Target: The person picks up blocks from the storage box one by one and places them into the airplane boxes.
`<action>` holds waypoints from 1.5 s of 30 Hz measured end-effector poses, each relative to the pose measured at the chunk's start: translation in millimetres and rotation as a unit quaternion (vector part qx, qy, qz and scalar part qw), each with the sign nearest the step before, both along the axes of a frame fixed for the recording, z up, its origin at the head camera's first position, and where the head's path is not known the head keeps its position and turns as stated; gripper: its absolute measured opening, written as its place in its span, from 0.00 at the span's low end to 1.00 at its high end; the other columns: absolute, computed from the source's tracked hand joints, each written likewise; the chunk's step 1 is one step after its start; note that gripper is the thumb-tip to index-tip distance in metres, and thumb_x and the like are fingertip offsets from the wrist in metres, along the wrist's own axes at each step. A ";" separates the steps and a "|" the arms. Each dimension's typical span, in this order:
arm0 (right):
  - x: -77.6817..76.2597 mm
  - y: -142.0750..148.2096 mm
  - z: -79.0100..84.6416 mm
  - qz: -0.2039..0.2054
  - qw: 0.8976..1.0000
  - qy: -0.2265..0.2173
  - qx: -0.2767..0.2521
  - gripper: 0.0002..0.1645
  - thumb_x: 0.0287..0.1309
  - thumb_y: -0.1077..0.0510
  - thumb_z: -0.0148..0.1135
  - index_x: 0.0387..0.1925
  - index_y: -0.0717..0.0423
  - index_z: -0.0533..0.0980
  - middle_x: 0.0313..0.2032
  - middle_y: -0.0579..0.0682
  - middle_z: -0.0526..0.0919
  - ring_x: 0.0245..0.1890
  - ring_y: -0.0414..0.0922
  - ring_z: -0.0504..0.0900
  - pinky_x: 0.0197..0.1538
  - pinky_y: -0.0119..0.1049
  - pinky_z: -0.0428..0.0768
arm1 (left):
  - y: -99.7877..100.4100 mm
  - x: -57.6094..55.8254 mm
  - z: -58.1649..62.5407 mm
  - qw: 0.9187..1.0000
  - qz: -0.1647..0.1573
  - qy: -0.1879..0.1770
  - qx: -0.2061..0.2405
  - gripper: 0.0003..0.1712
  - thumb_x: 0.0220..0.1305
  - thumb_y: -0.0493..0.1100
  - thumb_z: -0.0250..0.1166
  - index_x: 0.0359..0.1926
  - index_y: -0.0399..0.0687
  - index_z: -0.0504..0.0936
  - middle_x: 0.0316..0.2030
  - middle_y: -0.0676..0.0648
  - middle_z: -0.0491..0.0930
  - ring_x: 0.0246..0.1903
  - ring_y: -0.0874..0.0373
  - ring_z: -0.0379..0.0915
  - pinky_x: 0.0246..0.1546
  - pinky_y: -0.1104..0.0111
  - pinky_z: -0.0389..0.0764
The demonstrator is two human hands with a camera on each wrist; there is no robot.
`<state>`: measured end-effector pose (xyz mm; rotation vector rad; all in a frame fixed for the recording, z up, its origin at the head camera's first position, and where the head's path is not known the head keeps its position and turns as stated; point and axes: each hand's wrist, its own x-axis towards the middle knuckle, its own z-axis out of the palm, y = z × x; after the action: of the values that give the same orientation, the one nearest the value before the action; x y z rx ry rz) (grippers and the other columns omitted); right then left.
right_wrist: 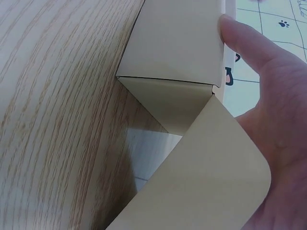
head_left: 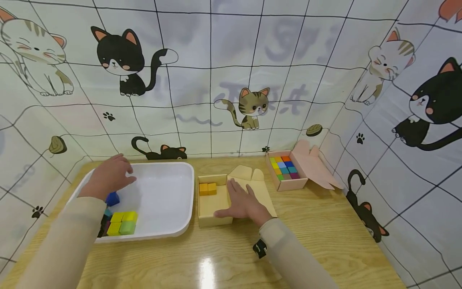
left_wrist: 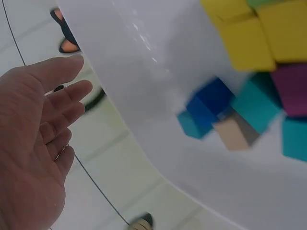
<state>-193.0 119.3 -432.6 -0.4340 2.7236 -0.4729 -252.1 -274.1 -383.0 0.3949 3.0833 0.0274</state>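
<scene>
My left hand (head_left: 108,174) hovers at the left part of a white plastic tray (head_left: 164,196), fingers relaxed and holding nothing. In the left wrist view it hangs by the tray's rim, apart from the cubes. Below it in the tray lie a blue cube (head_left: 112,198), several yellow cubes (head_left: 117,217), a light green cube (head_left: 127,227) and darker ones partly hidden by my sleeve. My right hand (head_left: 243,202) rests on an open pale yellow cardboard box (head_left: 213,220), fingers spread, thumb along its rim. Two orange cubes (head_left: 207,189) sit at the box's back left.
At the back right stands a pink cardboard box (head_left: 293,185), lid folded open to the right, holding rows of multicoloured cubes (head_left: 282,165). The yellow box's lid (head_left: 261,190) lies open toward it. A cat-printed sheet (head_left: 202,84) walls off the wooden table (head_left: 325,233) behind and at both sides.
</scene>
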 end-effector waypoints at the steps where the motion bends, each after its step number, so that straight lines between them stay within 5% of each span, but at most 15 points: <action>1: 0.0 0.3 0.3 0.000 1.000 -0.001 -0.001 0.70 0.49 0.25 0.62 0.77 0.58 0.41 0.78 0.54 0.41 0.79 0.50 0.44 0.78 0.56 0.39 | -9.4 1.0 -2.8 1.000 0.009 -0.002 0.004 0.15 0.56 0.47 0.71 0.39 0.39 0.86 0.48 0.34 0.80 0.53 0.35 0.69 0.58 0.41 0.72; 6: -0.3 1.7 1.0 0.000 1.000 -0.003 -0.006 0.70 0.49 0.26 0.62 0.77 0.58 0.41 0.78 0.55 0.41 0.79 0.50 0.44 0.78 0.57 0.38 | -43.7 8.9 -17.3 0.999 0.037 -0.012 0.016 0.14 0.52 0.45 0.73 0.33 0.38 0.86 0.38 0.37 0.82 0.38 0.44 0.73 0.47 0.45 0.78; 13: 0.0 2.4 -1.0 0.003 1.000 0.000 -0.012 0.69 0.50 0.26 0.61 0.77 0.58 0.40 0.78 0.56 0.41 0.79 0.51 0.44 0.78 0.58 0.39 | -59.5 18.2 -34.8 0.994 0.077 -0.072 0.021 0.17 0.51 0.46 0.73 0.33 0.35 0.84 0.34 0.37 0.80 0.33 0.46 0.72 0.45 0.44 0.79; 20: 1.1 1.3 -1.3 0.001 1.000 0.002 -0.014 0.69 0.49 0.26 0.62 0.77 0.58 0.41 0.78 0.56 0.41 0.79 0.51 0.44 0.78 0.58 0.39 | -60.6 24.2 -44.3 0.998 0.061 -0.027 -0.016 0.13 0.49 0.45 0.74 0.23 0.40 0.82 0.28 0.42 0.80 0.33 0.48 0.70 0.48 0.43 0.79; 37: 1.2 0.4 -3.2 -0.003 1.000 0.002 -0.013 0.70 0.48 0.24 0.62 0.77 0.58 0.41 0.78 0.55 0.42 0.79 0.50 0.44 0.78 0.57 0.39 | -61.1 27.6 -52.5 0.998 0.065 -0.027 0.002 0.12 0.45 0.43 0.75 0.22 0.39 0.82 0.26 0.43 0.76 0.31 0.49 0.66 0.43 0.48 0.79; 45: 0.3 1.5 -4.7 -0.003 1.000 0.004 -0.002 0.71 0.47 0.23 0.61 0.77 0.57 0.41 0.78 0.54 0.41 0.79 0.49 0.44 0.78 0.57 0.38 | -46.3 20.2 -38.7 0.999 0.041 -0.003 0.009 0.12 0.45 0.44 0.74 0.24 0.39 0.83 0.30 0.42 0.80 0.38 0.42 0.71 0.53 0.41 0.75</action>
<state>-192.7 120.8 -437.3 -0.4310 2.7325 -0.4802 -231.9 -320.4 -421.7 0.2696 3.0945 0.0585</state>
